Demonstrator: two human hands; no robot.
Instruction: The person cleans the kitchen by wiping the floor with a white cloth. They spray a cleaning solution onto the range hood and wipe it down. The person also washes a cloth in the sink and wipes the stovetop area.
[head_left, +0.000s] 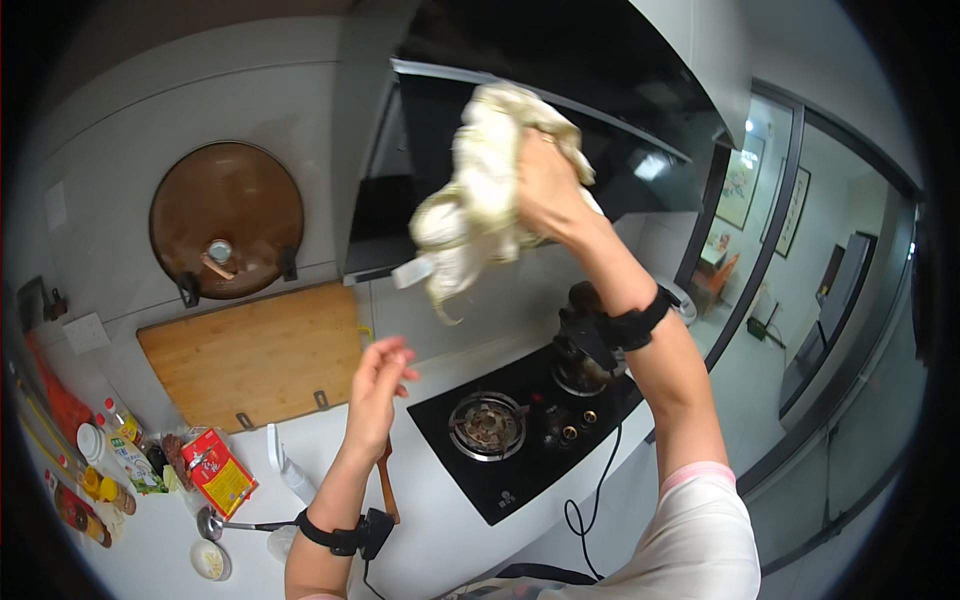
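Observation:
My right hand (551, 184) presses a crumpled pale cream cloth (487, 161) against the black glass front of a range hood (615, 142). Loose folds of the cloth and a white tag (413, 272) hang down on the left. My left hand (381, 382) is raised over the counter with nothing in it, its fingers loosely bent and apart. It is between the wooden cutting board (255, 360) and the black gas stove (517, 450). The palm side of my right hand is hidden by the cloth.
A dark pot (581, 367) stands on the stove's rear burner. On the white counter are a spray bottle (289, 465), a ladle (217, 523), a red packet (219, 471), a small bowl (209, 560) and several bottles. A round brown lid (226, 217) hangs on the wall. A cable (581, 517) loops by the counter edge.

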